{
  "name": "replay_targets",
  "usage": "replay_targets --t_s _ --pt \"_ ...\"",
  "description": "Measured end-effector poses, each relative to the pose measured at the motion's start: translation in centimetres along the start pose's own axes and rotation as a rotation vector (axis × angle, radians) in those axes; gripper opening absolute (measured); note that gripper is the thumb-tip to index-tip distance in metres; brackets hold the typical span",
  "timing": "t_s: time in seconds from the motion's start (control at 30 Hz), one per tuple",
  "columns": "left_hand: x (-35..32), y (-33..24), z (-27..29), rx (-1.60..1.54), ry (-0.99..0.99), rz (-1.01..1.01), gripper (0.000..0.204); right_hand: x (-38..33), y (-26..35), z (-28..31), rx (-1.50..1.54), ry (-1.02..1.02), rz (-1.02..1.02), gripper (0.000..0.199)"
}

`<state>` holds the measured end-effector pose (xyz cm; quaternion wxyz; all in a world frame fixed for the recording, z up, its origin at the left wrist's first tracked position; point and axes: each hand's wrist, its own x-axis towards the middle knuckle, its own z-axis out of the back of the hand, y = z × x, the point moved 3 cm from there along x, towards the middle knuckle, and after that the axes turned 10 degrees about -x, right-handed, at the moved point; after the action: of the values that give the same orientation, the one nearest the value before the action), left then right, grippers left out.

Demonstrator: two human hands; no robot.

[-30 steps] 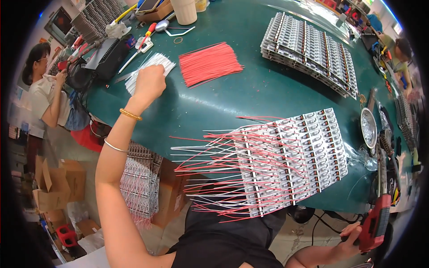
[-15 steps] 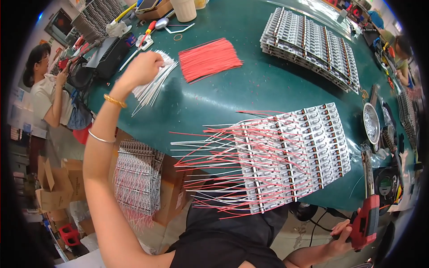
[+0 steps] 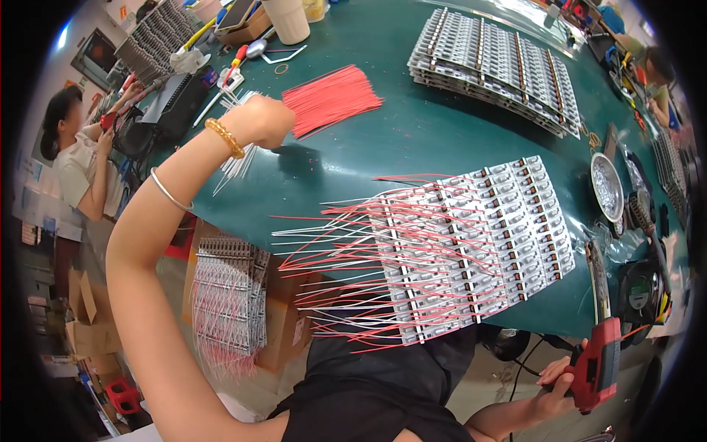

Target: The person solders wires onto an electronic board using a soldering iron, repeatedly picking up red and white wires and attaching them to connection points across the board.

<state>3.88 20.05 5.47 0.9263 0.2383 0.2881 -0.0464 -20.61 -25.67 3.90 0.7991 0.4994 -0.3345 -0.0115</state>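
Note:
My left hand [image 3: 265,121] is closed above the table, between a bundle of white wires [image 3: 241,158] and a pile of red wires [image 3: 335,97]. Its fingertips are turned away, so what they pinch is hidden. In my right hand [image 3: 554,387], at the lower right, is a red-and-black soldering gun [image 3: 598,366], held by its grip with its long metal front pointing up beside the work. A panel of small white circuit boards [image 3: 515,243] lies at the near table edge. Red and white wires stick out from its left part over the edge.
A stack of similar panels [image 3: 493,70] stands at the far right of the green table [image 3: 353,158]. At the right is a metal bowl [image 3: 607,188]. A white cup [image 3: 286,20] and a screwdriver [image 3: 234,70] lie far left. Wired panels [image 3: 230,295] hang below. Co-workers sit at both sides.
My left hand has moved right from the white wires toward the red pile, staying closed. My right hand still holds the soldering gun, and the whole view has shifted slightly.

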Motion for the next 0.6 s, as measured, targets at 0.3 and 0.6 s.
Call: replay_targets --t_s 0.3,0.6 --pt "-2.4 -4.1 3.9 -1.148 -0.236 -0.389 0.015 -0.1 -1.4 -0.6 0.146 0.062 -0.096 0.072" --pt "-0.3 -15.5 4.7 -1.407 -0.507 -0.572 0.020 1.8 -0.5 -7.8 0.168 0.224 -0.361 0.088"
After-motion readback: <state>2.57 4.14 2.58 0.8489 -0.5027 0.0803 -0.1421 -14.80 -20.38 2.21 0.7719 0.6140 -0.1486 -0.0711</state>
